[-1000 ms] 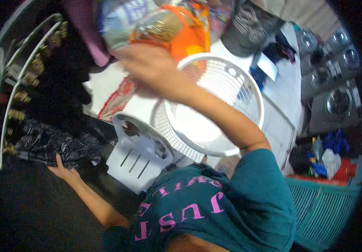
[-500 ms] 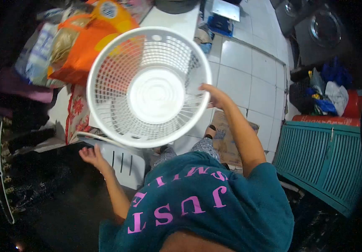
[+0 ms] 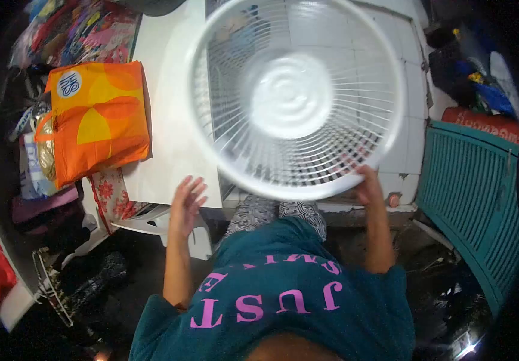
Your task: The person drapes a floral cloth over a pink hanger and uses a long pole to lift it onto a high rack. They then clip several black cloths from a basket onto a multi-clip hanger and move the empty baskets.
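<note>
A round white plastic laundry basket (image 3: pixel 292 96) with slatted, perforated walls is held up in front of me, its wide opening facing me. Nothing lies inside it. My right hand (image 3: pixel 369 185) grips its rim at the lower right, with some fingers behind the wall. To the left of the basket, my left hand (image 3: pixel 188 201) is raised with its fingers apart and holds nothing. It is over the near edge of a white table (image 3: pixel 172 108), apart from the basket's rim. Motion blurs the basket slightly.
On the table's left stands an orange and yellow shopping bag (image 3: pixel 100 123). Below the table is a white plastic chair (image 3: pixel 196 237). Teal louvred panels (image 3: pixel 470 192) stand at right, near a dark crate with bags (image 3: pixel 452 72). White floor tiles (image 3: pixel 413 90) extend beyond.
The basket has swung right and come closer to me, still in my right hand. My left hand has risen and moved right. The view has turned, showing more of the table and bag.
</note>
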`<state>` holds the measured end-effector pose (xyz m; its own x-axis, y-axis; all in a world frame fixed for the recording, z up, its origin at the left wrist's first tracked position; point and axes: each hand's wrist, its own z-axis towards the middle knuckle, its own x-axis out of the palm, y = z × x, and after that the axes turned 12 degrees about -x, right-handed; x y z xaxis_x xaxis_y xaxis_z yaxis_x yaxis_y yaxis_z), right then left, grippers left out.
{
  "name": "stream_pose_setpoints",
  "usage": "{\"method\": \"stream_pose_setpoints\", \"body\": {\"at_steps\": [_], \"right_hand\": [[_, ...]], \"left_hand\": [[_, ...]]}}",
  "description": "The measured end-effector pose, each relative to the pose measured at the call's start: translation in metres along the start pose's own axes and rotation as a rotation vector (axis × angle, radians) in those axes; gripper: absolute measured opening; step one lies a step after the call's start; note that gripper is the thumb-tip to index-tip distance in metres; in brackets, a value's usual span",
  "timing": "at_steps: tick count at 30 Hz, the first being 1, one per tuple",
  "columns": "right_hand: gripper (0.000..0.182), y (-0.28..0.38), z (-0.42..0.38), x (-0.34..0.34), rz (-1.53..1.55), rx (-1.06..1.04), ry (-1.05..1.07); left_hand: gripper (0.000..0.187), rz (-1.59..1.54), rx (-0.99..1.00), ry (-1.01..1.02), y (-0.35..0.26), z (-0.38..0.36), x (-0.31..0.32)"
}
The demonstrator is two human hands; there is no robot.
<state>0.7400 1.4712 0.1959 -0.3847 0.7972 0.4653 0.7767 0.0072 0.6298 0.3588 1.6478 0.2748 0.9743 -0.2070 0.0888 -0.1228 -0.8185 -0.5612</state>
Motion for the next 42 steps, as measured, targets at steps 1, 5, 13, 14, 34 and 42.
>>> {"method": "stream_pose_setpoints", "body": {"at_steps": [1,5,13,14,34,42], "right_hand": [[0.071,-0.003,0.016,-0.036,0.064,-0.002,-0.074],[0.062,-0.032,0.07,-0.114,-0.105,-0.205,-0.362],[0.06,-0.115,0.155,-0.197,-0.174,-0.21,-0.66],[0.059,-0.124,0.153,-0.19,-0.157,-0.17,-0.682],[0.067,-0.186,0.066,-0.22,0.086,-0.048,-0.832],[0.068,-0.174,0.006,-0.243,-0.156,-0.098,-0.972]], "left_hand": [[0.051,0.078,-0.08,0.021,0.009,0.016,0.006],[0.034,0.654,-0.181,-0.052,0.089,0.07,-0.017],[0.041,0.79,-0.429,0.018,0.152,0.153,-0.02],[0.048,0.685,-0.462,-0.034,0.143,0.171,-0.005],[0.034,-1.73,-0.308,-0.451,0.147,0.457,-0.035],[0.026,-1.34,-0.37,-0.271,0.206,0.411,0.132]]}}
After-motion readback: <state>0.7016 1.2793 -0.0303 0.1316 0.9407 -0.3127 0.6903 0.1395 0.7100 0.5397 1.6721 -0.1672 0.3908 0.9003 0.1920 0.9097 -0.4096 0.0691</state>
